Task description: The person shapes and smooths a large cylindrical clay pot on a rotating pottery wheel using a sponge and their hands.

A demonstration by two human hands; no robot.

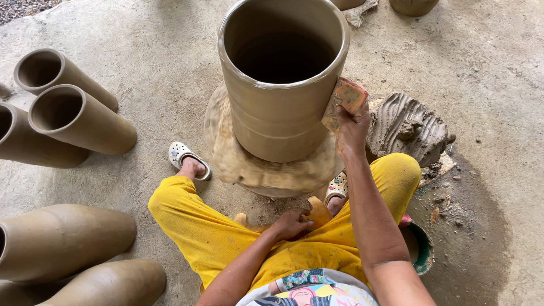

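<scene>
One tall clay cylinder [281, 85] stands upright on the blurred wheel disc [255, 164], directly ahead of my knees. My right hand [352, 131] is clenched on a flat rectangular rib tool [344, 102], whose face touches the cylinder's outer wall on its right side, below the rim. My left hand [290, 224] rests curled on a small clay-coloured object in my lap (I cannot tell whether it grasps the object or merely lies on it).

To do this smoothing pass well, I judge that the tool should lie flat against the wall with light, even pressure, the forearm kept steady, and any travel made slowly so the wall stays true; an edge digging in could score the wet surface.

Count, working outward: one cylinder on the wheel; one tool; one ridged lump of raw clay [408, 127] just right of the wheel; one small bowl [422, 249] beside my right thigh; three clay pipes [79, 119] lying at upper left; two larger rounded clay vessels [68, 235] lying at lower left; two pale sandals [184, 156] on my feet.
</scene>
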